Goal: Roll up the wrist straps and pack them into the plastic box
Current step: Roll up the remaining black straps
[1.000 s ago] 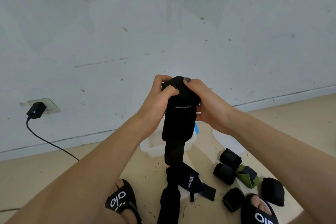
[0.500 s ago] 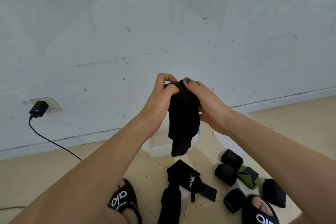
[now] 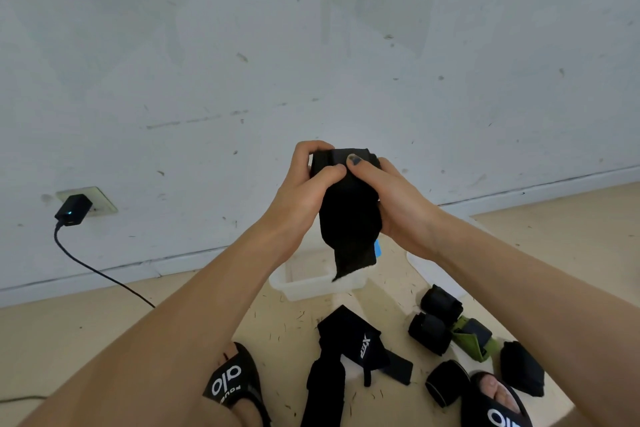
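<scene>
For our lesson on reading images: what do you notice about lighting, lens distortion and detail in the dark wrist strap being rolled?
Head view: soft, even light with faint shadows on the floor; wide-angle bending curves the baseboard; the wrist strap, gripped by the left hand and right hand, reads nearly solid black, its folds lost.

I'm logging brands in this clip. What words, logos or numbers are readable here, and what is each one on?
"alo": white letters on the left black slipper, with a smaller word beneath, too small to read.
"alo": on the right black slipper, cut off by the frame edge.
"XTEP": white print, seen sideways, on the unrolled black wrist strap on the floor.
No readable text on the strap in the hands, the rolled straps or the plastic box.
</scene>
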Available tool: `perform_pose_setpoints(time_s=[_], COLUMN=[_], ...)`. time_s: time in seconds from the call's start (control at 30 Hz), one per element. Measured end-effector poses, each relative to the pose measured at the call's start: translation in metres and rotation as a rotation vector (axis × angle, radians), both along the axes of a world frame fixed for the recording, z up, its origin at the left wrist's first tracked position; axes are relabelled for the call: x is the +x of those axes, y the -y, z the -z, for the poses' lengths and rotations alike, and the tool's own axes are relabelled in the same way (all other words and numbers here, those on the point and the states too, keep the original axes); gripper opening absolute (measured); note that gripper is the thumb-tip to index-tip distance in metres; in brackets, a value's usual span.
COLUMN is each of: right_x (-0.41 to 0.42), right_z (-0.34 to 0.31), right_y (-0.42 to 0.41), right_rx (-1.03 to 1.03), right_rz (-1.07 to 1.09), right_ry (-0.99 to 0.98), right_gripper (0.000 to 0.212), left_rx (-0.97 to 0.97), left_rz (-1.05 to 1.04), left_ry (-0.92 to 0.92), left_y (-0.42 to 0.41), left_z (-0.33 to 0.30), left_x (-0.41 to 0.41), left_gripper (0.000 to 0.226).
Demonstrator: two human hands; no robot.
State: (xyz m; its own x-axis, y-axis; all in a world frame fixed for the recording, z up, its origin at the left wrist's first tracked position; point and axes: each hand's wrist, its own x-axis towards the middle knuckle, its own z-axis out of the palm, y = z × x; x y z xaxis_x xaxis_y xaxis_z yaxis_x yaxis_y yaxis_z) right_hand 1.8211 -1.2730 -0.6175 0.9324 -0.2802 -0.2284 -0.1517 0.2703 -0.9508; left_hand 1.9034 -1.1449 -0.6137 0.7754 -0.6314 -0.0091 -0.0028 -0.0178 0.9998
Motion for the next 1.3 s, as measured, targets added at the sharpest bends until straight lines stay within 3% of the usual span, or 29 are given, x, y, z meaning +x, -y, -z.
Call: perform_pose_setpoints(time_s=[0.27, 0.4, 0.5, 0.67, 0.9, 1.1, 1.3], right_x=[-0.004, -0.008, -0.013, -0.015, -0.016, -0.016, -0.020], right_z=[-0.003, -0.008, -0.006, 0.004, 0.003, -0.002, 0.009], right_y=[-0.002, -0.002, -0.005, -0.010, -0.013, -0.002, 0.010], right_rx=[-0.064, 0.086, 0.029, -0.063, -0.090, -0.196, -0.619], right_rz=[0.042, -0.032, -0.134, -0.086, -0.009, 0.073, -0.076], right_ry=[0.022, 0.015, -0.068, -0.127, -0.062, -0.019, 0.016], right_gripper=[0.036, 0.043, 0.046, 0.060, 0.049, 0.009, 0.033], left_rx=[0.012, -0.041, -0.046, 0.021, 0.117, 0.158, 0.189], left_rz=[0.050, 0.014, -0.068, -0.183, -0.206, -0.189, -0.182], left_ry=[-0.091, -0.086, -0.037, 0.068, 0.146, 0.091, 0.013], left_y=[-0.002, -0.002, -0.005, -0.011, -0.008, -0.003, -0.003], left_z=[0.002, -0.001, 0.000, 0.007, 0.019, 0.023, 0.026], left_x=[-0.001, 0.004, 0.012, 0.020, 0.027, 0.027, 0.030], left_gripper=[0.023, 0.023, 0.028, 0.034, 0.035, 0.031, 0.025])
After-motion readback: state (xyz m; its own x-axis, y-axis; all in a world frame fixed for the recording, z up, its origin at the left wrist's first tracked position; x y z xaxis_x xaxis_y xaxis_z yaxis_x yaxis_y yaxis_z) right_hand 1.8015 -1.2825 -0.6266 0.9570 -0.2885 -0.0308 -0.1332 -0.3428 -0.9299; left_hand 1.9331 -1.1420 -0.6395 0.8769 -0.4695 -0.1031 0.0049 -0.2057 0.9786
